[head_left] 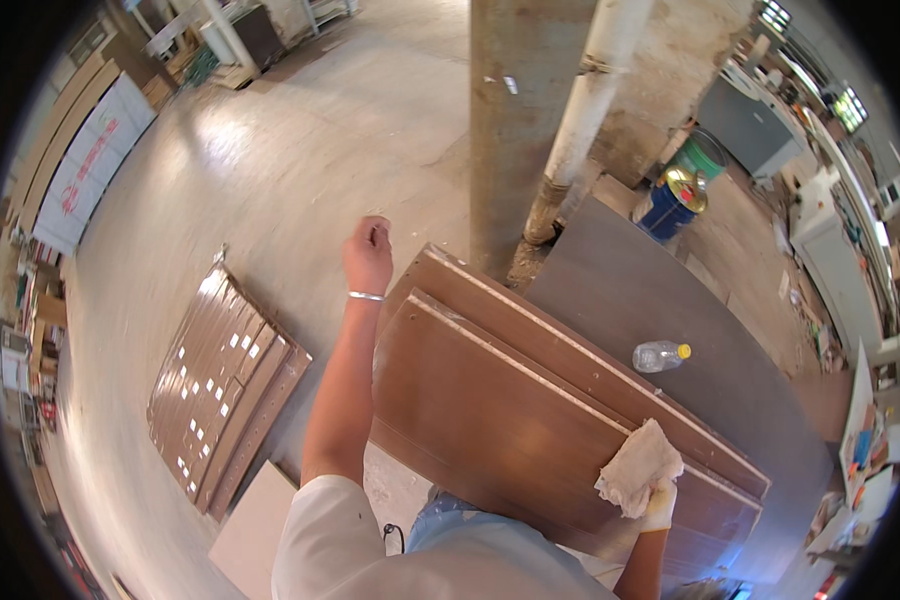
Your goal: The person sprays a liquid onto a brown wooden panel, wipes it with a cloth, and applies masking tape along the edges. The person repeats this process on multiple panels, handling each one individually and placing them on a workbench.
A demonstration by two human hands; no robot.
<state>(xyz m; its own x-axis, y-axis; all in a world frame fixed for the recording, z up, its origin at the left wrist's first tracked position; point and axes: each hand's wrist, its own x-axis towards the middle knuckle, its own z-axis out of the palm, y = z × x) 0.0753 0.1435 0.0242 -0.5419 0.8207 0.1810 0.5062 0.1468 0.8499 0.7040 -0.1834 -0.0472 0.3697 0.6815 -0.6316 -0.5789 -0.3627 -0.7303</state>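
The person's right hand [658, 500], in a pale glove, is closed around a crumpled off-white rag [638, 466], bunching it and pressing it down on the near right part of a brown wooden panel [490, 420]. The rag looks soft, light and limp; it takes whatever shape the fingers give it and is best held in a loose fistful, as here. The panel beneath it is broad, flat and stiff, with a smooth, slightly glossy face that would likely be slippery under a bare palm. It appears heavy for its size, so I judge it should be lifted by its long edges with both hands rather than by a corner.

This panel lies on top of a second brown panel [570, 345] of the same kind, stepped slightly farther away. Both rest on a dark grey worktable [690, 300].

The left hand [368, 255] is raised to the far left of the panels, fingers curled into a loose fist, holding nothing; a thin silver bracelet [366, 296] circles the wrist.

A clear plastic bottle [660, 355] with a yellow cap lies on its side on the table, just beyond the panels. On the floor to the left lies a stack of brown boards [225, 385].
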